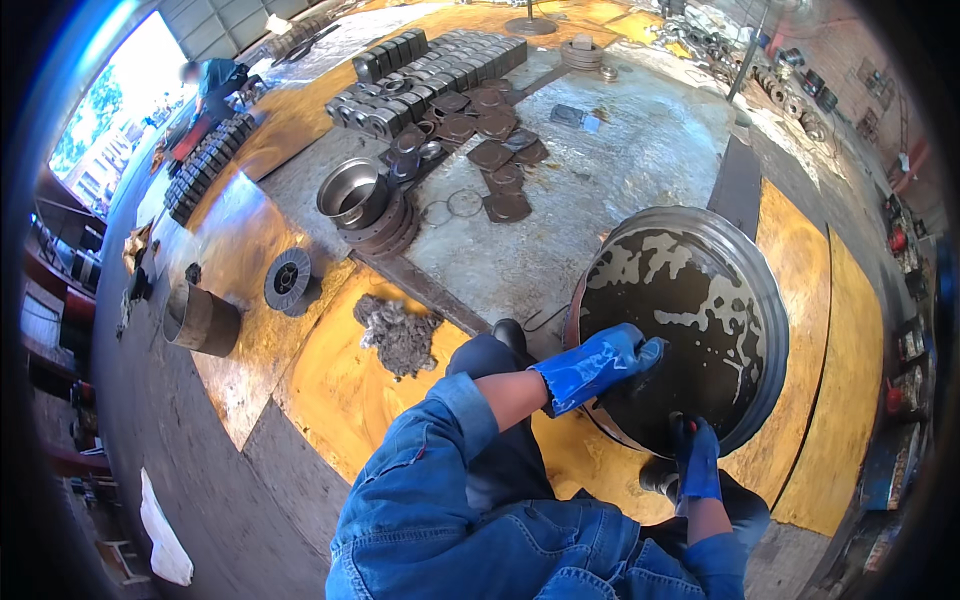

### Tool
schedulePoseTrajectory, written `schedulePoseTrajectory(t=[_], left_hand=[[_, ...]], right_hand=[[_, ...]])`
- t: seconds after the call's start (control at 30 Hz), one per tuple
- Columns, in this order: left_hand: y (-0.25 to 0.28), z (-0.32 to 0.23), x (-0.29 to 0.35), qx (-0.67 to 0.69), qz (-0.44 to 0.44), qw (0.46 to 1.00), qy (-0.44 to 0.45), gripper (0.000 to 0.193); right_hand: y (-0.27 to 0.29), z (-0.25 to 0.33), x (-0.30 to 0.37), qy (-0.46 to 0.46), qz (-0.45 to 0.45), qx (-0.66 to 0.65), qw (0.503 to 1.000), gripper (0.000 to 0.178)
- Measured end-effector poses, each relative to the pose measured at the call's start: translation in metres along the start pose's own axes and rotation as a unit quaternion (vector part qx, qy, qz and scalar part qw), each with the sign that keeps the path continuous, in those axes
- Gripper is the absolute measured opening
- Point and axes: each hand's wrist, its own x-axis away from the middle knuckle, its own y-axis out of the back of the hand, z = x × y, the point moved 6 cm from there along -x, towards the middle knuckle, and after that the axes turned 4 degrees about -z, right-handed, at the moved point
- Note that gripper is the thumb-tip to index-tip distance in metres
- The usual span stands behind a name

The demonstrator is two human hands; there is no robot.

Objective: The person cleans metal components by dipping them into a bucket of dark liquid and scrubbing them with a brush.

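A wide round metal tub stands at right between my knees and the floor plates. Dark liquid with pale, patchy foam fills much of it. My left hand, in a wet blue rubber glove, is over the tub's left side with its fingers curled; what they hold, if anything, is hidden. Down at the near rim, my right hand, also blue-gloved, has its fingers closed around something small and dark with a touch of red that I cannot make out.
A clump of grey fibrous rag lies left of my knee, near a wire spool and an open cylinder. Beyond sit a steel bowl, dark plates and rows of metal blocks. A person bends at far left.
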Motion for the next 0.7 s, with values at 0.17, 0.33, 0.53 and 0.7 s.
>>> schedulePoseTrajectory(t=[0.17,0.33,0.53,0.7], left_hand=[[0.001,-0.006,0.004,0.018,-0.014,1.0,-0.018,0.06],[0.0,-0.006,0.007,0.006,-0.014,1.0,0.019,0.064],[-0.003,-0.006,0.005,0.048,0.015,0.998,0.028,0.063],[0.004,-0.017,0.014,0.024,-0.018,0.999,0.013,0.062]], right_hand=[[-0.006,-0.002,-0.002,-0.026,0.034,0.008,0.999,0.034],[0.001,0.007,0.0,-0.053,0.067,-0.057,0.995,0.031],[-0.008,-0.006,-0.004,-0.051,0.056,-0.108,0.991,0.028],[0.003,0.007,-0.002,-0.062,0.046,-0.08,0.994,0.03]])
